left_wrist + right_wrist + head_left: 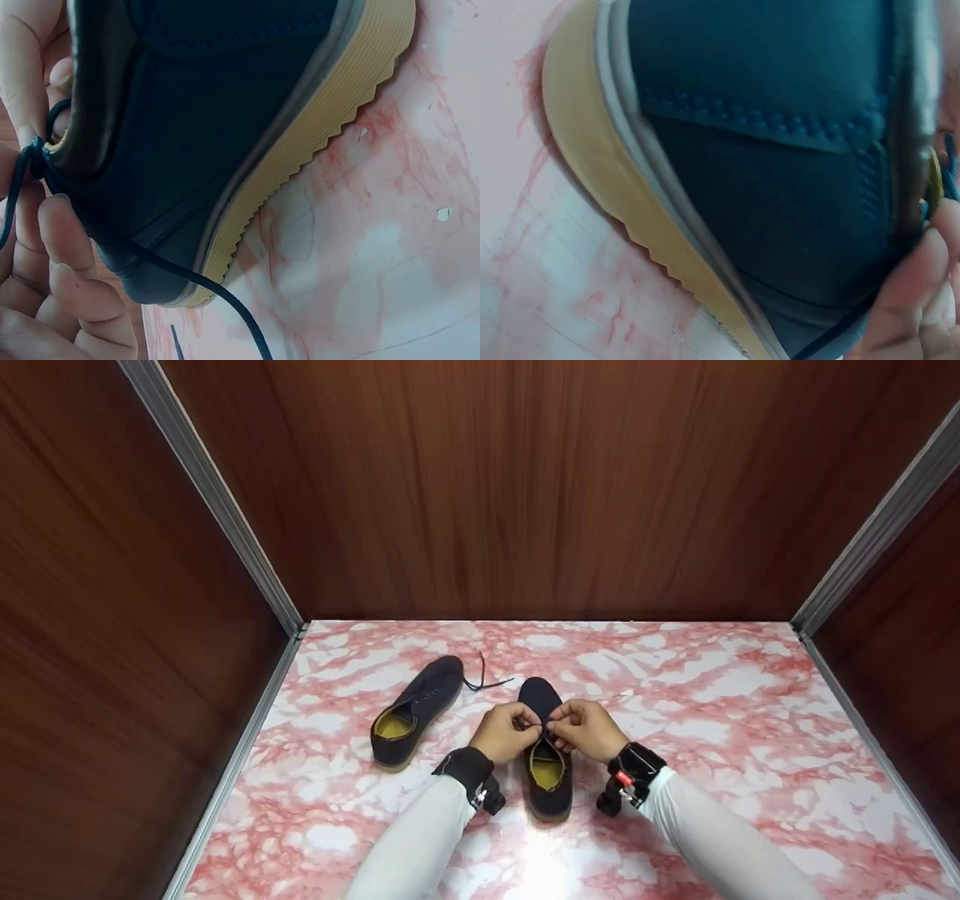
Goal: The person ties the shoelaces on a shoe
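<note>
Your white sleeves (420, 840) angle inward, with left hand (506, 733) and right hand (590, 730) close together over the nearer shoe (550, 801), upright on the marbled surface (735, 795); both pinch its dark lace (180, 271). Left of them sits another shoe (429, 697), its loose lace (491, 685) trailing toward the nearer one.

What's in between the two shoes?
Between the left-side shoe and the right-side shoe, the head view shows a loose lace, the left hand and its black wristband.
</note>
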Demonstrator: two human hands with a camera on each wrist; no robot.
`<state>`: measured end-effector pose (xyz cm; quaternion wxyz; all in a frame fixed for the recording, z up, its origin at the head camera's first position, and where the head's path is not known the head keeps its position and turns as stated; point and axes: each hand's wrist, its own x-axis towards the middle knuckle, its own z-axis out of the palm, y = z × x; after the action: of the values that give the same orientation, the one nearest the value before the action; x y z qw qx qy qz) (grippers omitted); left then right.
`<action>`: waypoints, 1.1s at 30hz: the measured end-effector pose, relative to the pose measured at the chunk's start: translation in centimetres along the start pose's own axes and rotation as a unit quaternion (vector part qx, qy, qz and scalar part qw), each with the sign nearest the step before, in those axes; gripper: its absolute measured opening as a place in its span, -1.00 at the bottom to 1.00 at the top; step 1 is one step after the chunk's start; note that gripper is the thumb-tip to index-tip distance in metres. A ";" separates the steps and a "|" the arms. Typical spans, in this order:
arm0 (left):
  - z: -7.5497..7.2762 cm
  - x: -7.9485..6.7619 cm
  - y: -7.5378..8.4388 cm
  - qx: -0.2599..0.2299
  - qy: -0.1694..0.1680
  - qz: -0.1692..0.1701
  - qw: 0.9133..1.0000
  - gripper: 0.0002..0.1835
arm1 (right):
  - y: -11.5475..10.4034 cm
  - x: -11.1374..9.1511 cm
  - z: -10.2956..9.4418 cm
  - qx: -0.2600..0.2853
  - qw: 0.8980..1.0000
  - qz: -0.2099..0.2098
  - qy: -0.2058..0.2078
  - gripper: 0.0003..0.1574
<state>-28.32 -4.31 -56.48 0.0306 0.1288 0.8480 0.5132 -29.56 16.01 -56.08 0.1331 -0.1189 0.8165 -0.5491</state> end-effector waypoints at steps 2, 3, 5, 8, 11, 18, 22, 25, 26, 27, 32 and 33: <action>0.0 0.0 0.1 -0.001 0.000 -0.002 1.000 -0.94 | 0.1 -0.1 -0.3 0.019 1.000 -0.005 -0.021 -0.68; -0.1 0.0 0.1 -0.002 0.000 -0.002 1.000 -0.94 | 0.2 -0.2 -0.5 0.023 0.999 -0.006 -0.029 -0.62; -0.1 0.0 0.1 -0.002 0.001 -0.001 1.000 -0.94 | 0.3 -0.3 -0.8 0.027 0.999 -0.003 -0.036 -0.54; -0.1 -0.1 0.2 0.002 0.003 0.002 1.000 -0.94 | 0.5 -0.4 -0.9 0.029 0.999 0.007 -0.034 -0.50; 0.0 -0.1 0.3 0.008 0.003 0.004 1.000 -0.95 | 0.5 -0.4 -0.9 0.043 0.999 0.018 -0.023 -0.48; 0.0 -0.1 0.3 0.008 0.005 0.011 1.000 -0.96 | 0.5 -0.1 -0.6 0.070 0.997 0.022 0.014 -0.52; -0.1 -0.1 0.3 -0.001 -0.004 0.014 1.000 -0.94 | 0.7 0.0 -0.4 0.061 0.998 0.015 0.026 -0.60; -0.4 0.0 0.2 -0.039 -0.012 -0.002 0.999 -0.84 | 0.7 -0.1 -0.3 0.064 0.997 0.014 0.026 -0.63; -0.4 0.1 0.1 -0.064 -0.015 -0.014 0.998 -0.78 | 0.7 -0.1 -0.3 0.064 0.998 0.012 0.026 -0.63; -0.5 0.3 0.1 -0.093 -0.018 -0.028 0.995 -0.70 | 0.8 -0.1 -0.3 0.064 0.998 0.010 0.026 -0.64; -0.7 1.1 -0.2 -0.202 -0.014 -0.098 0.974 -0.44 | 0.9 -0.1 -0.3 0.057 0.998 -0.005 0.033 -0.64; -0.7 1.2 -0.2 -0.201 -0.016 -0.105 0.974 -0.47 | 0.9 -0.1 -0.2 0.059 0.998 -0.007 0.035 -0.64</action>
<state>-29.65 -4.67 -56.27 0.1228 0.0384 0.7359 0.6647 -29.59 16.59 -56.85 0.1073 -0.0974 0.7862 -0.6007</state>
